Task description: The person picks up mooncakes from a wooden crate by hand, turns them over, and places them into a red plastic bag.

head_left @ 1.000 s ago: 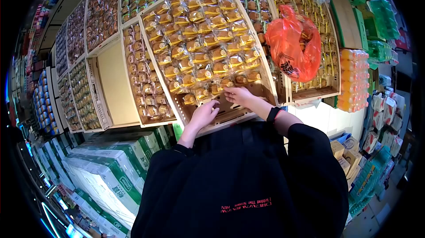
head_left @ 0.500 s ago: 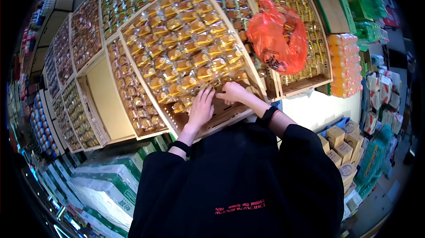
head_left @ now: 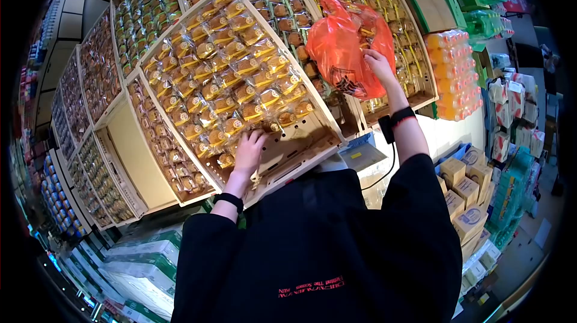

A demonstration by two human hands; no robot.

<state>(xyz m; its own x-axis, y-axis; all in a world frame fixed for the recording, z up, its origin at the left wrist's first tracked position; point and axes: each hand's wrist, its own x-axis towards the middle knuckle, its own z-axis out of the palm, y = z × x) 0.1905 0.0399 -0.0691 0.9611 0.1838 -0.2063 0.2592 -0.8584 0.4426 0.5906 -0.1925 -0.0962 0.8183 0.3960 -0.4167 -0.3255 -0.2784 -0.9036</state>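
Observation:
Individually wrapped buns [head_left: 210, 91] in clear and yellow packaging fill most of a slatted wooden crate [head_left: 288, 164] in front of me. My left hand [head_left: 247, 153] is at the near edge of these rows, its slightly bent fingers apart and touching the wrappers. A red plastic bag [head_left: 351, 70] sits on the neighbouring crate to the right, with some packaged buns visible through its mouth. My right hand [head_left: 380, 66] reaches over the bag's opening with fingers extended, and I see no bun in it. Its underside is hidden.
More crates of packaged baked goods [head_left: 147, 19] surround the main crate. An empty-bottomed wooden tray [head_left: 135, 155] lies left. Orange drink bottles [head_left: 454, 73] and small cardboard boxes [head_left: 466, 188] stand right. White-and-green cartons [head_left: 144, 272] are stacked at the lower left.
My right hand has moved from the buns up and right to the red bag. My left hand stays among the buns. The whole view has shifted slightly left.

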